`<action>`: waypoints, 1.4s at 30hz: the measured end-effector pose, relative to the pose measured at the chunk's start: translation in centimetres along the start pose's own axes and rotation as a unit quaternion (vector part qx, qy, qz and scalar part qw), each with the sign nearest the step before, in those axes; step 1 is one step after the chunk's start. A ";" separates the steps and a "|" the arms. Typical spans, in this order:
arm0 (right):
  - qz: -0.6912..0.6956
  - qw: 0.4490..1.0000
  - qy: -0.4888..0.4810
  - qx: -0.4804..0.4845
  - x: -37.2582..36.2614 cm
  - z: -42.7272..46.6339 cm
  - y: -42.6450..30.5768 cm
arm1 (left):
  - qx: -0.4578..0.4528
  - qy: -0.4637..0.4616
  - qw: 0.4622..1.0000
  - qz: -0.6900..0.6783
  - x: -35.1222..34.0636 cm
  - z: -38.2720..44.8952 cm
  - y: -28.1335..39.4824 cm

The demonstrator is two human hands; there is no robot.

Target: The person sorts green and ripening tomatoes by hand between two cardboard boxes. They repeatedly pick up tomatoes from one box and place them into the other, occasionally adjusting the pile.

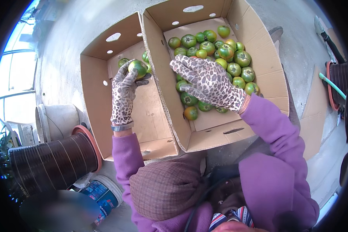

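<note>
Two open cardboard boxes stand side by side before me. My left hand, in a leopard-print glove, grips a green tomato above the left box. Behind that hand, a few more green tomatoes lie toward the far end of the left box. My right hand, gloved alike, is over the right box, palm down with its thumb apart from the fingers. Many green and partly orange tomatoes spread across that box's floor around and under the right hand. Whatever is beneath its palm is hidden.
A dark brown ribbed container with a reddish rim lies at the left, near a white bucket and a blue printed bucket. On the right are flat cardboard, a green hose and another ribbed container.
</note>
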State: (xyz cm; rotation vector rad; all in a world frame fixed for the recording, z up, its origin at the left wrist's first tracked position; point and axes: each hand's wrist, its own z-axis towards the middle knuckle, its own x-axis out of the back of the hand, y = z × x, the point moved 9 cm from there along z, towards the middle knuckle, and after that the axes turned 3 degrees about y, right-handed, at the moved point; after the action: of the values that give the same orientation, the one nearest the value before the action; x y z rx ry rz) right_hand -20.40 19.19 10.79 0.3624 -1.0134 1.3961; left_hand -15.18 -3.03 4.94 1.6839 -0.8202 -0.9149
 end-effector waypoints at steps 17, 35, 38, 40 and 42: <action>0.073 0.960 -0.083 -0.258 -2.9 0.7 12.3 | -0.127 0.130 0.978 0.098 3.9 2.3 1.1; -0.053 0.966 -0.078 -0.241 -4.1 -0.2 14.3 | -0.056 0.166 0.722 0.670 13.5 3.1 -10.9; 0.041 0.967 -0.078 -0.237 -0.5 -2.8 9.9 | 0.102 0.252 0.920 0.283 12.1 3.1 -10.0; 0.074 0.973 -0.068 -0.207 0.5 -3.1 5.8 | 0.069 0.226 0.954 0.182 10.5 3.5 -5.1; 0.098 0.982 -0.051 -0.155 1.1 -2.6 2.6 | -0.002 0.158 0.985 0.071 6.7 2.4 -1.2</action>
State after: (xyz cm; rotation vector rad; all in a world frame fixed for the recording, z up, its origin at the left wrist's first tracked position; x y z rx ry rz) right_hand -21.95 22.30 9.29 0.1050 -1.3592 1.3758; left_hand -13.91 -9.57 2.07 1.6877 -0.7097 -0.5335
